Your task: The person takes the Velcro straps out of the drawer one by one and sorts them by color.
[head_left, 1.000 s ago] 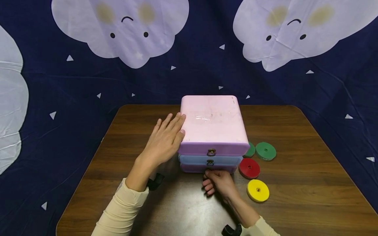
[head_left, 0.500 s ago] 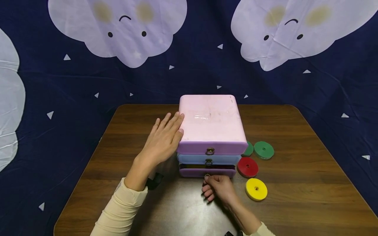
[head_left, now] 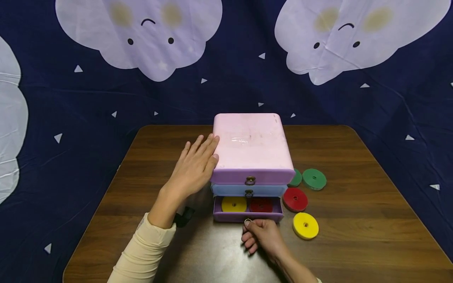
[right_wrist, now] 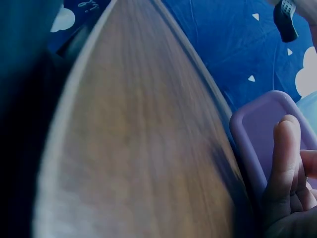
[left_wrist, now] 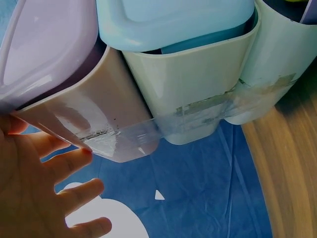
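A small cabinet with a pink top has three stacked drawers. My left hand rests against its upper left edge, fingers straight; the left wrist view shows them spread by the pink side wall. With thumb and finger, my right hand pinches the ring pull of the purple bottom drawer, which is pulled partway out. Inside that drawer lie a flat yellow roll and a flat red roll. The blue middle drawer and purple top drawer are in.
Right of the cabinet, a green roll, a red roll and a yellow roll lie on the wooden table. Another green roll is partly hidden by the cabinet. A dark blue cloud-print cloth hangs behind.
The bottom drawer has slid out toward me, from nearly closed to partway out, with my right hand drawing back on its ring. The rolls inside have come into view. My left hand stays against the cabinet.
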`<control>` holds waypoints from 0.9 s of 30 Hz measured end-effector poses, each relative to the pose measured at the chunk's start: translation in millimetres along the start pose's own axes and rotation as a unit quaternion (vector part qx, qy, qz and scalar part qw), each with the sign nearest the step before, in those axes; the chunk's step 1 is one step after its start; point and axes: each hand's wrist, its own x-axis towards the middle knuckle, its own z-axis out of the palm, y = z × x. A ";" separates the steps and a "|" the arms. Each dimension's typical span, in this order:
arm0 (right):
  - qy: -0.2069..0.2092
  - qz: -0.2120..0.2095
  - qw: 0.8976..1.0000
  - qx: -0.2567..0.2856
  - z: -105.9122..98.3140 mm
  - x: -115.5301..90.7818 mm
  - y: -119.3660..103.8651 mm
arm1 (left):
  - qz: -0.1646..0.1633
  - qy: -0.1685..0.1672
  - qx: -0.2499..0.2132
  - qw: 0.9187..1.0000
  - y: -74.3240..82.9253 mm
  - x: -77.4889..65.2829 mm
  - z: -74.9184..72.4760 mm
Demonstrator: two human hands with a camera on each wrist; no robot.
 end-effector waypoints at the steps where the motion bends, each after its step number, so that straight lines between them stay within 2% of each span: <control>1: -0.003 0.001 1.000 0.000 0.3 -1.6 0.6 | 0.000 0.000 0.000 1.000 0.0 -0.1 -0.2; 27: -0.055 0.022 0.998 0.007 -2.3 -35.4 21.6 | -0.001 -0.002 -0.002 1.000 1.6 -1.4 -1.2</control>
